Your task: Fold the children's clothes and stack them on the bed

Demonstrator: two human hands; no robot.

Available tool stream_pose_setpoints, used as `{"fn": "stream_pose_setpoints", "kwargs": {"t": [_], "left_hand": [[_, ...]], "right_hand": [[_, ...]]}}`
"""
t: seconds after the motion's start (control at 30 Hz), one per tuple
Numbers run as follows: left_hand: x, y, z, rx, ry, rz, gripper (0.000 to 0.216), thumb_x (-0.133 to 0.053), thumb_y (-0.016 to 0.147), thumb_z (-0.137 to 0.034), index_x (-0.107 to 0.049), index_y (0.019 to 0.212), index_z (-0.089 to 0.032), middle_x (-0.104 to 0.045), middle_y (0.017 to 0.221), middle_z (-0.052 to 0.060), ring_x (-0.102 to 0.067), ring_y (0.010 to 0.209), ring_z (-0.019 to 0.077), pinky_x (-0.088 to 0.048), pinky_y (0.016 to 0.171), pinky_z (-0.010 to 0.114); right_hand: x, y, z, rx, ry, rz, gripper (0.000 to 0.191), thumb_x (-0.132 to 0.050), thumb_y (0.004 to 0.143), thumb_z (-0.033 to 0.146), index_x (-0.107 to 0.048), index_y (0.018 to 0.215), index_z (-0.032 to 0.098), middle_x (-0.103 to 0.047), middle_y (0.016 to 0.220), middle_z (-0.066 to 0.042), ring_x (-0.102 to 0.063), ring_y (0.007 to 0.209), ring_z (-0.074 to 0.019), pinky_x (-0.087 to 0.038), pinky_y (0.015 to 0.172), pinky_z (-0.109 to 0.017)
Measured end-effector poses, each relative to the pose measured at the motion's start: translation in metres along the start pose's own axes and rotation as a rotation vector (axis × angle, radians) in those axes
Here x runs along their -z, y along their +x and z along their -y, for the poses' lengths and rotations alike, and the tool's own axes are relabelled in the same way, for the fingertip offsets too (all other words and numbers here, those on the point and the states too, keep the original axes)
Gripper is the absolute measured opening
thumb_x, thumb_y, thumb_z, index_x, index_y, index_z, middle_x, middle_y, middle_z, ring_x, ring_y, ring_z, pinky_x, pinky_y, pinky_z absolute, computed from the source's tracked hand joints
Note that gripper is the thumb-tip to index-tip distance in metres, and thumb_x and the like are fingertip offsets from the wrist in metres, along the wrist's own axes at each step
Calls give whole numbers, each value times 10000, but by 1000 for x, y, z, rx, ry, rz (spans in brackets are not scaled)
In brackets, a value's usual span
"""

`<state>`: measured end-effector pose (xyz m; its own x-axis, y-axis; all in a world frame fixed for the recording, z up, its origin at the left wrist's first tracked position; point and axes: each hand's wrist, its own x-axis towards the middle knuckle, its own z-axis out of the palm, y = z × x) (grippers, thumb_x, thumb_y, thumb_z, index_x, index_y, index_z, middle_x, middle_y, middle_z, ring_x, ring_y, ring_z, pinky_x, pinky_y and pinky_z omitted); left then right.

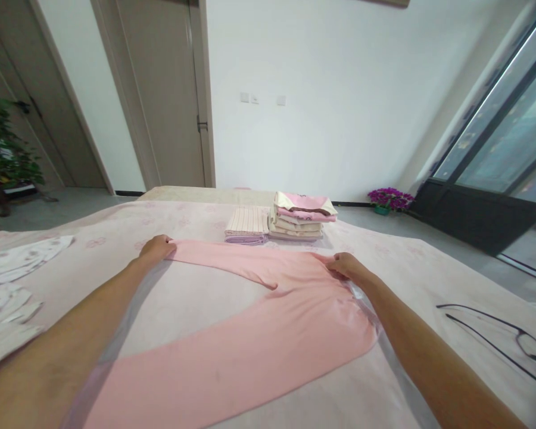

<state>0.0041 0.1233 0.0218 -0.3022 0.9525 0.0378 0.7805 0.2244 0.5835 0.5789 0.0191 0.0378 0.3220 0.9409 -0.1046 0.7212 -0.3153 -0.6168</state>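
Observation:
Pink trousers lie spread on a pale flowered cloth, their waist to the right and both legs reaching left. My left hand pinches the end of the far leg. At the far corner of the waist, my right hand is closed on the fabric. The far leg is stretched between my hands, and creases gather around the crotch. The near leg runs toward the lower left, where my left forearm partly covers the view. Just beyond the trousers sits a folded striped garment, beside a stack of folded clothes.
White patterned garments lie at the left on the pale cloth. A pair of glasses rests at the right. Beyond the far edge are a plant with purple flowers, a closed door and a white wall.

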Motion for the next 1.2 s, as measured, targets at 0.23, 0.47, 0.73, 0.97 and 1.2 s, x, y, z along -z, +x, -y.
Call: {"fn": "stream_pose_setpoints", "kwargs": {"t": [0.23,0.47,0.73,0.97,1.2], "left_hand": [[32,-40,0,-39,-461,13,296,-666,735,-278,-590,981,-133,-690,755,42,-696,715,169,-572,697,270],[93,-119,39,-194,-712,156,552,-794,671,-369,-610,1159,-186,-696,954,33,-692,837,160,-577,847,290],[120,-223,96,-132,-462,360,241,-690,754,-401,-563,804,-203,-531,620,-50,-517,549,123,-365,470,195],[117,-268,115,-474,-173,347,99,-581,727,-279,-559,690,-190,-568,767,4,-547,753,171,-442,713,260],[111,-279,122,-545,-130,397,81,-515,781,-246,-539,725,-192,-565,817,20,-547,792,179,-440,746,262]], "right_hand": [[15,-42,12,14,459,55,131,-662,775,195,-533,792,175,-648,631,-28,-656,564,-144,-529,523,-222],[23,-91,-2,82,877,38,274,-695,701,117,-610,957,166,-717,841,-68,-719,734,-175,-609,666,-249],[15,-129,-31,89,973,51,229,-751,655,182,-704,878,178,-744,873,-64,-724,830,-195,-610,748,-252],[15,-136,-47,66,1035,52,310,-770,583,131,-746,883,205,-763,971,-71,-724,807,-189,-611,687,-221],[18,-135,-60,94,1066,27,234,-760,539,95,-733,747,201,-751,1052,-57,-714,858,-181,-602,758,-208]]}}
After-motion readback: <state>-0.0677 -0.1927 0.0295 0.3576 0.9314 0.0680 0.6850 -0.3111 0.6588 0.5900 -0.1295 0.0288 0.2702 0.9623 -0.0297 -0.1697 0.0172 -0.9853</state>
